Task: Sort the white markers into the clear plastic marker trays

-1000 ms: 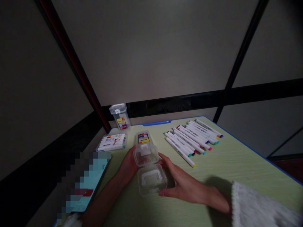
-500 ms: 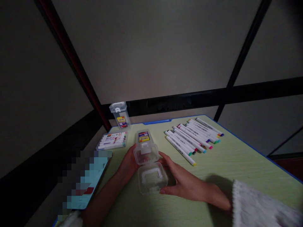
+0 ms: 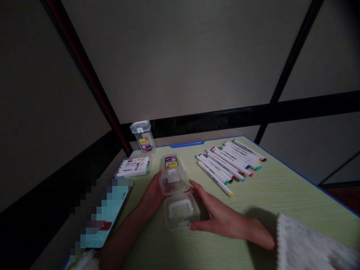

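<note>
A clear plastic marker case (image 3: 184, 183) lies on its side on the table, its hinged lid (image 3: 181, 215) swung open toward me. A yellow and blue label shows on its far part, and a white handle on the lid. My left hand (image 3: 153, 193) is wrapped round the case's left side, with the fingertips partly hidden behind it. On the right, my right hand (image 3: 221, 215) grips the case: its fingers reach the body near the hinge and the thumb is at the lid's near right corner. No markers show inside.
Several white markers with coloured ends (image 3: 225, 161) lie in a slanted row at the right. A second clear case (image 3: 144, 137) stands upright at the back left, before a flat pack of markers (image 3: 133, 167). A teal flat object (image 3: 108, 213), partly pixelated, lies at the left. The table (image 3: 281, 195) has a blue edge.
</note>
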A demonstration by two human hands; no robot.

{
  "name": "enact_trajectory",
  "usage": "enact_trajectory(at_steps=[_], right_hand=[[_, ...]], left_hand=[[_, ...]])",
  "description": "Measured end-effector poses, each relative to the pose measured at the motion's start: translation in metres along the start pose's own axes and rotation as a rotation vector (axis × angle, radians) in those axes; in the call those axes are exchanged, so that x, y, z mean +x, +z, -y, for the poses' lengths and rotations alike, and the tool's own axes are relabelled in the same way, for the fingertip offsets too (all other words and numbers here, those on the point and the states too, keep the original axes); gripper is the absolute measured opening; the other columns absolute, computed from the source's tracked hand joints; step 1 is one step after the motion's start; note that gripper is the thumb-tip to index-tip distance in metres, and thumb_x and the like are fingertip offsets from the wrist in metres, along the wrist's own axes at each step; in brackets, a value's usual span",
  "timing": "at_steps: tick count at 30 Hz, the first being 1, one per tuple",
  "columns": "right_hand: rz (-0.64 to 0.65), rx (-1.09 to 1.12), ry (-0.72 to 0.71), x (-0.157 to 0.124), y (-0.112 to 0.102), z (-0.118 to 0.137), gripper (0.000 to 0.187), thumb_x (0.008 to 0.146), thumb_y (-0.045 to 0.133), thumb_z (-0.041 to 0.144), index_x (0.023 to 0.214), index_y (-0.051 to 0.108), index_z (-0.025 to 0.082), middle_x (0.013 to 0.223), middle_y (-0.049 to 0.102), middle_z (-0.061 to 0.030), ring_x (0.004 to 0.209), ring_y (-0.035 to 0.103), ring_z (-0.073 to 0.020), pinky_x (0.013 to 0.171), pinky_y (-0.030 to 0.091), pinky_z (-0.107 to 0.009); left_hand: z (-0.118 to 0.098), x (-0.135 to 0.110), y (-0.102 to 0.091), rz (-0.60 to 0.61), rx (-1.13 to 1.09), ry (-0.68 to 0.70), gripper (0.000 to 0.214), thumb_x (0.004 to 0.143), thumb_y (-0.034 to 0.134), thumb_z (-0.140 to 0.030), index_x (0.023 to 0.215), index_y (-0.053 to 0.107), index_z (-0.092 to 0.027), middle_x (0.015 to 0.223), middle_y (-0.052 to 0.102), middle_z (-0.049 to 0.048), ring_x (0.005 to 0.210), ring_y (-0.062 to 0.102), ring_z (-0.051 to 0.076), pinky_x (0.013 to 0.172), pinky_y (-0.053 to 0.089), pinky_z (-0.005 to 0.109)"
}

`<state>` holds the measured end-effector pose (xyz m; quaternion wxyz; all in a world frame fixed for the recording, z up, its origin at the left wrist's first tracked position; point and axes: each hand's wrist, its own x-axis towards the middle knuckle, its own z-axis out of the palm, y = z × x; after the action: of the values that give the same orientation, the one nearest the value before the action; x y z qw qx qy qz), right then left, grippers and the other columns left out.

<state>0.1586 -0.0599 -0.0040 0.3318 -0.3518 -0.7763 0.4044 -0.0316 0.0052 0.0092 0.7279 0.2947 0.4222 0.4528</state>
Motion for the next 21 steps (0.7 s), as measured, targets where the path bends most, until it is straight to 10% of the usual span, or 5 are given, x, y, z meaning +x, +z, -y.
enact_trajectory(at_steps=[21], right_hand=[[0.003, 0.021, -0.007, -0.0004, 0.0002, 0.0006, 0.094, 0.064, 0.07, 0.017, 0.135, 0.007, 0.02, 0.126, 0.041, -0.0113, 0.114, 0.041, -0.0222, 0.096, 0.031, -0.037]], left_hand=[[-0.0013, -0.0031, 0.0032, 0.017, -0.016, 0.013, 0.032, 0.087, 0.034, -0.028, 0.093, 0.059, -0.009, 0.077, 0.068, 0.0078, 0.061, 0.061, 0.017, 0.06, 0.048, 0.029]])
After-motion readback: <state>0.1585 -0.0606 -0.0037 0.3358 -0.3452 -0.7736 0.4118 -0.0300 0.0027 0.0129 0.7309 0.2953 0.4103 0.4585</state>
